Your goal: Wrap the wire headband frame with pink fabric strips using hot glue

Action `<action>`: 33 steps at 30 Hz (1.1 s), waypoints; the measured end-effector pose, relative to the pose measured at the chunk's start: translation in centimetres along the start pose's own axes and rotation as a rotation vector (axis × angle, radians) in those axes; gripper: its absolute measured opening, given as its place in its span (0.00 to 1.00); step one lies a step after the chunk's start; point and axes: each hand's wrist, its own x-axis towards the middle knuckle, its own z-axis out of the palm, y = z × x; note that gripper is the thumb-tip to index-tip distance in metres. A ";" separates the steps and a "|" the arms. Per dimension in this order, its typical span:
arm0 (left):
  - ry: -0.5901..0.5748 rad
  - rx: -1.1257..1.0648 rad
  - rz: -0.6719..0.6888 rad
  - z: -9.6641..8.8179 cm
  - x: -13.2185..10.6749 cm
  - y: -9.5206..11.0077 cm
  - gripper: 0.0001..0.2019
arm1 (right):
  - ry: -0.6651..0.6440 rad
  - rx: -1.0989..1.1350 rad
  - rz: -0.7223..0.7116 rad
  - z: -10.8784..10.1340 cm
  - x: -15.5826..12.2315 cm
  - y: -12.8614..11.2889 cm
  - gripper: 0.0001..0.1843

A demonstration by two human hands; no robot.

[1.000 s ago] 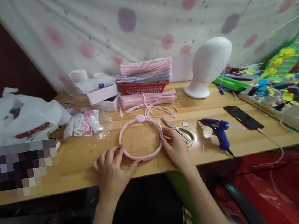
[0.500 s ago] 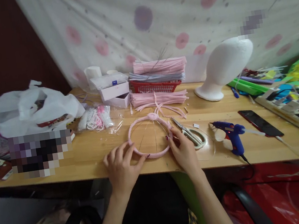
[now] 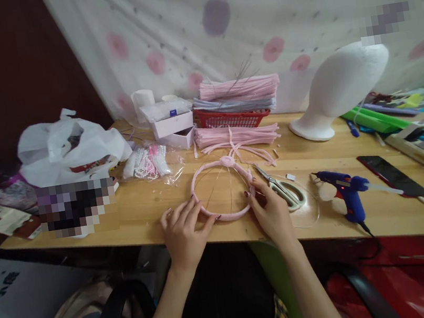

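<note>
A pink fuzzy ring point(image 3: 231, 216), like bent pipe cleaner, lies near the table's front edge. At its far side sits a small pink coiled knot point(image 3: 227, 161), and thin strands cross the middle. My left hand point(image 3: 185, 234) grips its left and front side, fingertips on the left rim, thumb on the front. On the right rim, my right hand point(image 3: 274, 216) is closed with thumb and fingers pinching the ring. Scissors point(image 3: 275, 184) lie just beyond my right hand, blades pointing away. Farther right rests a blue glue gun point(image 3: 348, 193) with a red light showing.
Behind the ring lies a bundle of pink pipe cleaners point(image 3: 246, 134), with a red basket point(image 3: 226, 120) of more behind. White boxes point(image 3: 173, 125) and bagged beads point(image 3: 149, 162) are left of it. A white foam head point(image 3: 338, 84) and a phone point(image 3: 393, 175) are at right.
The view has swung left, so everything appears farther right. Both hands keep their hold on the ring, which looks unchanged on the table.
</note>
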 end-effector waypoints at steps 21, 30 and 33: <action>-0.101 0.068 -0.100 0.8 -0.7 1.4 0.24 | 0.002 -0.063 -0.038 0.2 -0.3 0.0 0.22; -0.141 0.067 -0.145 1.4 -1.1 1.3 0.25 | -0.011 -0.054 -0.054 0.5 -0.4 0.5 0.23; -0.138 0.065 -0.154 1.3 -1.0 1.4 0.25 | -0.012 -0.061 -0.062 0.5 -0.4 0.4 0.23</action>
